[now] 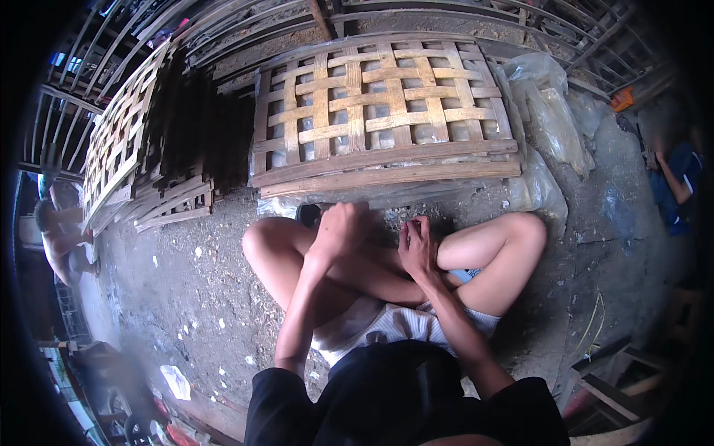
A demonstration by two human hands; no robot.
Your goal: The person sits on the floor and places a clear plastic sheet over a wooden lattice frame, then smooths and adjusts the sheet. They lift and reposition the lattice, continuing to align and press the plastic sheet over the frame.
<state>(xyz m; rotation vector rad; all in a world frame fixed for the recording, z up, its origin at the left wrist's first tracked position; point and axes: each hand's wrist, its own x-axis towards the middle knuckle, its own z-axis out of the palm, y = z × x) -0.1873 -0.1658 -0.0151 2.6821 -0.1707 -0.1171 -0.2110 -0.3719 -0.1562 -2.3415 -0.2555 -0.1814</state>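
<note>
Sitting: a person (pixel 387 390), cross-legged on the littered grey floor (pixel 216 297).
Left hand (pixel 341 233): fingers curled, raised above the crossed legs; from here I can't tell whether it pinches anything.
Right hand (pixel 419 251): bent fingers, beside the left hand and apart from it; whether something sits between them, I can't tell.
Woven panel (pixel 396 97): flat lattice just beyond both hands, clear plastic (pixel 549 115) along its right edge.
Far right: a co-worker (pixel 678 177) in dark blue.
</note>
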